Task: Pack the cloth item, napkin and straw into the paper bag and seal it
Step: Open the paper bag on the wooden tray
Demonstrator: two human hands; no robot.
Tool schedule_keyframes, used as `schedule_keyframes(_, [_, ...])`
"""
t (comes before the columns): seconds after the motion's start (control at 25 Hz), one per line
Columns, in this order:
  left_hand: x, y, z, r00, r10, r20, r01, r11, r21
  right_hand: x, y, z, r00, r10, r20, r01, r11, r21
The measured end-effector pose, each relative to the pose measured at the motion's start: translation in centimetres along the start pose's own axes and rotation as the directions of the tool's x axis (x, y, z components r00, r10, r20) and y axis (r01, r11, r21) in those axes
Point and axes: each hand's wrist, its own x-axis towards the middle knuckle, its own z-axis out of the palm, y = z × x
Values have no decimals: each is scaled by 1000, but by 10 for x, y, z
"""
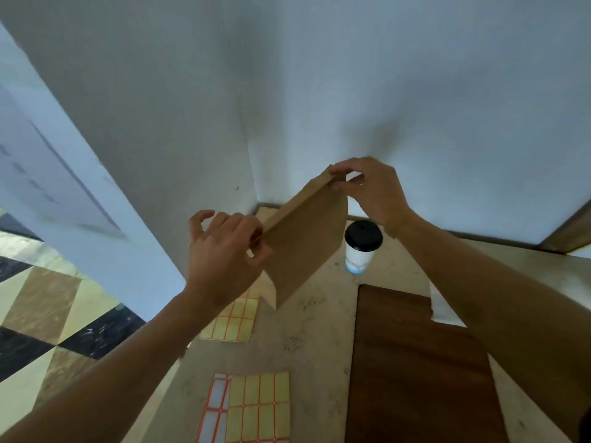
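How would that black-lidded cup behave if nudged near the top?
The cup stands upright, tall and narrow at the base, so it would probably tip rather than slide. Once down, its round body would likely roll. Fill level is hidden, so its weight is unclear.

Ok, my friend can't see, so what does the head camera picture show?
Two hands hold a brown paper bag up above a table, the left hand and right hand each pinching an end of its folded top. Behind it stands a cup with a black lid; yellow sticker sheets lie nearby.

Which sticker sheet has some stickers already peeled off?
The near label sheet at the bottom edge: its left columns are bare white backing. The far label sheet, below the paper bag, looks full, though partly hidden.
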Motion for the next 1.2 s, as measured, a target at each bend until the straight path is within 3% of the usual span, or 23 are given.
schedule_keyframes(0.16, [-30,21,-33,999,33,38,-28,991,-129,-82,-13,-50,1000,8,-27,-13,982,-189])
schedule_keyframes(0.28, [-50,52,-31,988,124,92,-104,976,-193,-161,-2,-88,992,101,-76,-118,950,-288])
schedule_keyframes(0.64, [-115,151,13,911,333,243,-234,903,-360,-357,21,-154,921,346,-180,-390,831,-396])
schedule_keyframes(0.96, [-153,157,32,881,295,370,-165,924,-344,-402,41,-142,923,367,-113,-380,836,-396])
schedule_keyframes(1.2, [-145,148,32,829,314,463,-94,894,-438,-382,38,-149,901,431,50,-357,802,-479])
